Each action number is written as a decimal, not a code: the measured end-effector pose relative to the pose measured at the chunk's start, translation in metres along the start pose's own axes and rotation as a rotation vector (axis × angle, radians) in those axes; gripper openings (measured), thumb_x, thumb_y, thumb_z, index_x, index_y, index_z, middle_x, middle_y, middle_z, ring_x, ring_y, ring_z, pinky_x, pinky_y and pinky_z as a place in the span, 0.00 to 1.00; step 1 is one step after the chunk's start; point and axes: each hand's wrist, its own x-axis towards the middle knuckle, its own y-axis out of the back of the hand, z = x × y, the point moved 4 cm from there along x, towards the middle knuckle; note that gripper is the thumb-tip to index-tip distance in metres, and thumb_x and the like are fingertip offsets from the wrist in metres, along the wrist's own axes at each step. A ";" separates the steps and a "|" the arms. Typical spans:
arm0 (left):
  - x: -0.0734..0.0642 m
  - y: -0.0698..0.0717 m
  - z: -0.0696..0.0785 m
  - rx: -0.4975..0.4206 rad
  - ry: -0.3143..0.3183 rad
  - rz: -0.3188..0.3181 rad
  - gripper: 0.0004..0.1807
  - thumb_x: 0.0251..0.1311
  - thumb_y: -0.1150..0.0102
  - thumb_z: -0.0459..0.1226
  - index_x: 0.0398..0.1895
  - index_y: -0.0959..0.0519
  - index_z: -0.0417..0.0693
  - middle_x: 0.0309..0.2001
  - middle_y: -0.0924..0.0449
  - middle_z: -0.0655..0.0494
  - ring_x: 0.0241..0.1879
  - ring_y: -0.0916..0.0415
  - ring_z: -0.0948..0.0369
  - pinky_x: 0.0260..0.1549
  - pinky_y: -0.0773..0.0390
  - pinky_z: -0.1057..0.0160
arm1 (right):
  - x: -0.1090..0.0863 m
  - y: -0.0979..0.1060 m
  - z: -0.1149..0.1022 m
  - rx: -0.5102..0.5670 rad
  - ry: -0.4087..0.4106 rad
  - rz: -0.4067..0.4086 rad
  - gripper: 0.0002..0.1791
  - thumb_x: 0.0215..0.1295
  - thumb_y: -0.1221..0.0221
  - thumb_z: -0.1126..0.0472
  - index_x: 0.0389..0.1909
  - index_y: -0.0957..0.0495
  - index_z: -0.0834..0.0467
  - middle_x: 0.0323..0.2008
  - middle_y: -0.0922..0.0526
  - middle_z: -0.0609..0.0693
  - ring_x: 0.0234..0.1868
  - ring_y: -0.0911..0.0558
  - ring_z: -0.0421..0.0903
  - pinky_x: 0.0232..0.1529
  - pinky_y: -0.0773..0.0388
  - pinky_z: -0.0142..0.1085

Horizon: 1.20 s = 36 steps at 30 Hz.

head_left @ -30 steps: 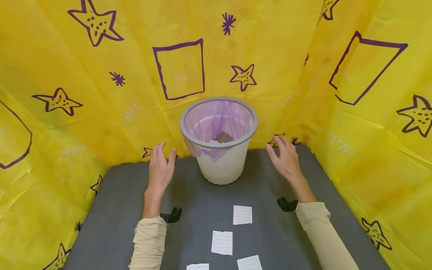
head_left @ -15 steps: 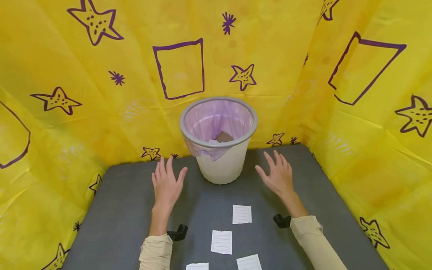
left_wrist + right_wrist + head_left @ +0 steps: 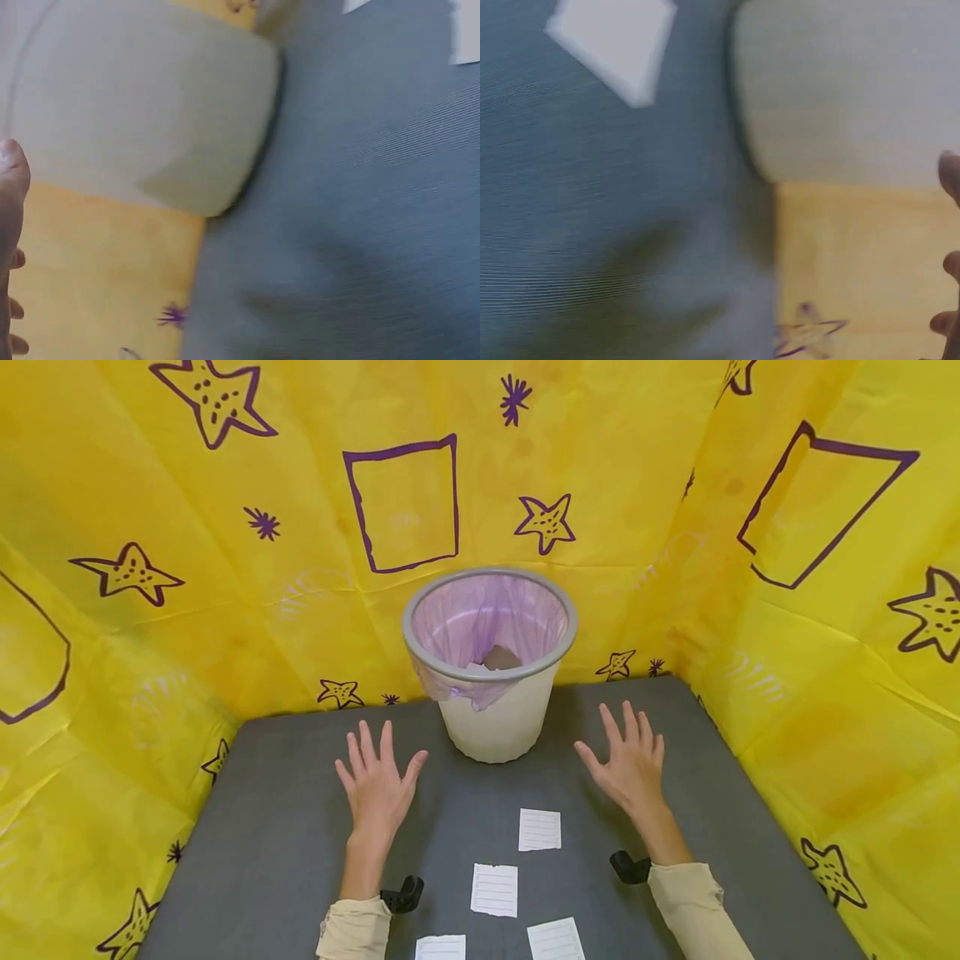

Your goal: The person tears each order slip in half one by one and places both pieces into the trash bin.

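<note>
A cream waste bin [image 3: 495, 727] with a grey rim and a purple liner bag [image 3: 480, 610] stands at the back of the dark table. Inside it show white paper and a brown piece. My left hand [image 3: 377, 789] hovers to the left of the bin, fingers spread and nothing in them. On the other side my right hand [image 3: 630, 764] is likewise spread and holds nothing. Both are apart from the bin. In the left wrist view the thumb [image 3: 11, 172] overlaps the yellow backdrop and bin edge. Fingertips of the right hand [image 3: 951, 255] show at the right wrist view's edge.
Several small lined paper slips lie on the grey table [image 3: 285, 827]: one slip [image 3: 540, 830] nearest the bin, another slip [image 3: 494, 890] in front, two more at the near edge. Yellow sheets [image 3: 300, 610] with purple drawings wall in the back and sides.
Both hands have drawn back from beside the bin toward the person, and their fingers have spread wider. The bin and paper slips stay in place; the head view has tilted slightly.
</note>
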 end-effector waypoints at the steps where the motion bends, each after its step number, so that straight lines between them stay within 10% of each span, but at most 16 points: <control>1: -0.005 -0.004 0.000 0.018 0.009 -0.010 0.47 0.61 0.56 0.69 0.77 0.49 0.56 0.78 0.61 0.40 0.77 0.65 0.38 0.65 0.60 0.26 | -0.004 -0.003 0.002 -0.021 -0.006 -0.020 0.43 0.61 0.46 0.32 0.74 0.43 0.46 0.75 0.47 0.62 0.73 0.48 0.69 0.62 0.52 0.75; 11: -0.044 -0.043 -0.001 0.083 0.083 -0.135 0.49 0.58 0.56 0.71 0.78 0.54 0.63 0.79 0.66 0.42 0.77 0.71 0.38 0.66 0.63 0.26 | -0.033 -0.029 0.011 -0.063 -0.057 -0.093 0.48 0.58 0.46 0.28 0.76 0.48 0.44 0.77 0.53 0.61 0.75 0.55 0.71 0.60 0.58 0.79; 36: -0.045 -0.040 0.008 0.061 0.055 -0.137 0.49 0.59 0.54 0.70 0.78 0.54 0.59 0.78 0.61 0.41 0.77 0.68 0.38 0.66 0.59 0.27 | -0.036 -0.032 0.008 -0.042 -0.079 -0.109 0.50 0.57 0.44 0.30 0.75 0.46 0.51 0.76 0.52 0.64 0.74 0.52 0.70 0.62 0.57 0.77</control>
